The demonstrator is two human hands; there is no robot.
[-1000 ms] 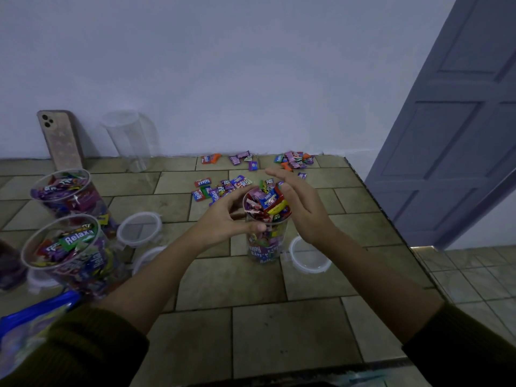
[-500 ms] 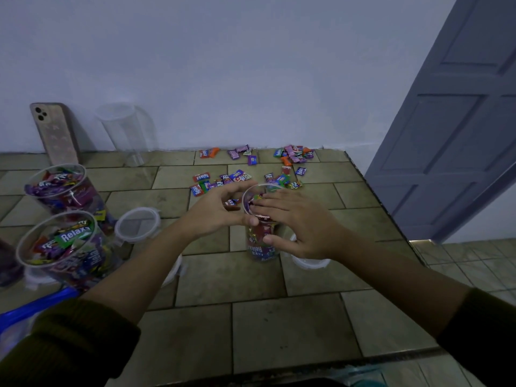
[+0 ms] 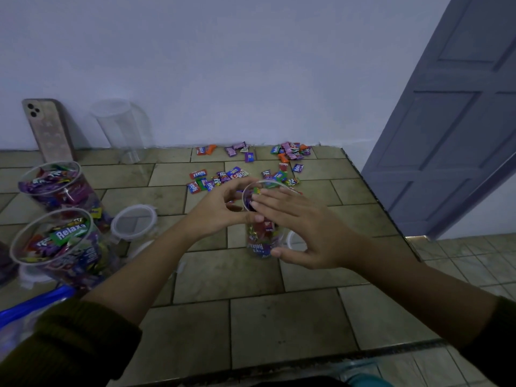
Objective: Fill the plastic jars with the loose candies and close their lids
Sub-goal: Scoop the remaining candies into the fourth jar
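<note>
Since a second ago the right hand (image 3: 301,227) has dropped from beside the jar (image 3: 262,236) to lie flat over its mouth, fingers spread, pressing candies down; the left hand (image 3: 217,212) pinches the rim. Mid-counter, the thin clear plastic probably flexes and tips easily, so steady its wall. Two filled jars (image 3: 60,247) stand uncapped at left; an empty jar (image 3: 120,129) waits by the wall; loose candies (image 3: 237,174) remain.

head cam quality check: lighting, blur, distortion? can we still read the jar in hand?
Head view: dim, flat bluish light, soft shadows, no glare. Wide-angle bend curves the door and wall line. Right hand slightly motion-smeared over the centre jar; its rim is faint. "Relaxa" is legible on the near-left jar; the empty jar at the wall is barely visible.
</note>
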